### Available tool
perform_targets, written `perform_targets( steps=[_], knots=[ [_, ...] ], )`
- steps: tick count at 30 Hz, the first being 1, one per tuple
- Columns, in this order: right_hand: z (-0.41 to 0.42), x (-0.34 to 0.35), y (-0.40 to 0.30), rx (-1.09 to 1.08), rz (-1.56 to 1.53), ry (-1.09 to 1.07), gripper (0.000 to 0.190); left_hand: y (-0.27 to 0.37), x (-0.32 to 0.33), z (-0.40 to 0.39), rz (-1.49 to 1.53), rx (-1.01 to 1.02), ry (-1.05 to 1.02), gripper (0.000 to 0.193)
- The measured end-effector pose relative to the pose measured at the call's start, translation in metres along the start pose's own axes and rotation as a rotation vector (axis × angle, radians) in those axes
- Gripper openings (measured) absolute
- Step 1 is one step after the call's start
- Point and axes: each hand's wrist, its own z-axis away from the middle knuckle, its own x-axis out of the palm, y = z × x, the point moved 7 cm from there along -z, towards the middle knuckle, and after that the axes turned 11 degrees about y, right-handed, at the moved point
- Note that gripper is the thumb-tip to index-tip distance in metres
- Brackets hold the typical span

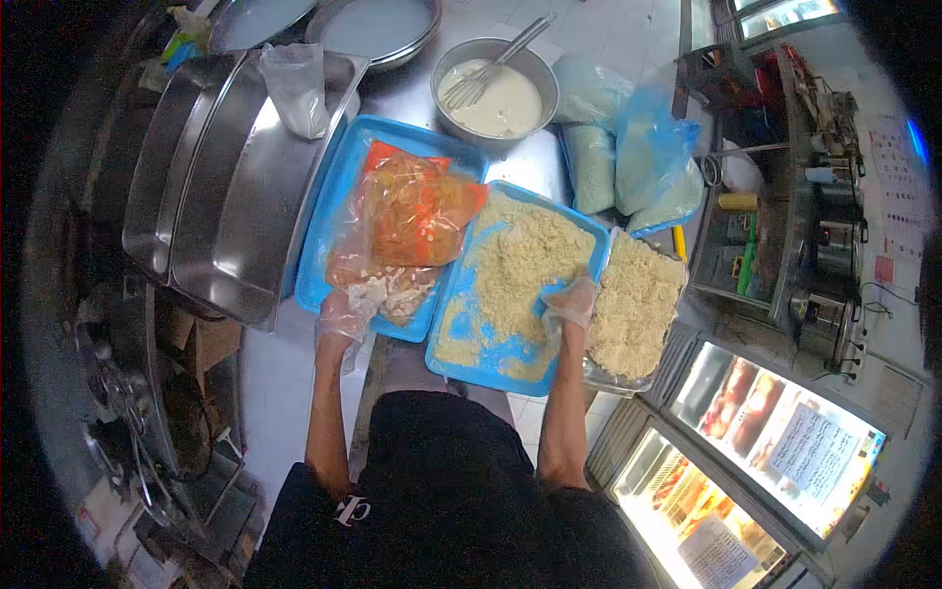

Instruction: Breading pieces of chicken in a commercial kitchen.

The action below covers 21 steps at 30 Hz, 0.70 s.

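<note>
My left hand (344,318), in a clear plastic glove, is at the near edge of a blue tray (313,269), beside pale, batter-like bits. That tray holds an orange-and-clear plastic bag of food (416,221). My right hand (572,303), also in a clear glove, rests at the right side of a second blue tray (489,379) spread with pale crumbs (526,247). Whether its fingers grip anything is unclear. Right of that hand, crumb-coated pieces (636,309) fill another tray. Beyond the blue trays stands a metal bowl of pale batter (508,103) with a wire whisk (478,81) in it.
Deep steel pans (243,221) stand at left, with a plastic bag of white powder (298,96) on them. Large round basins (375,29) are at the back. Bags of pale crumbs (592,169) lie behind the right trays. Lit display cases (780,427) stand at lower right.
</note>
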Motion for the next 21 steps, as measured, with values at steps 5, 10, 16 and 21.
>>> perform_targets(
  steps=[5,10,16,21],
  knots=[
    [-0.01,0.01,-0.03,-0.317,-0.163,0.409,0.053,0.042,-0.006,0.008,-0.112,0.064,-0.02,0.028],
    [-0.034,-0.021,-0.004,-0.202,-0.114,0.443,0.045,0.037,0.005,0.004,-0.054,0.041,-0.035,0.029],
    [-0.008,0.002,-0.082,-0.305,-0.378,0.016,0.054,0.026,-0.011,0.007,-0.105,0.039,0.014,0.031],
    [0.031,0.035,-0.103,-0.736,-0.168,0.369,0.059,0.056,-0.006,0.002,-0.288,0.072,-0.049,0.033]
  ],
)
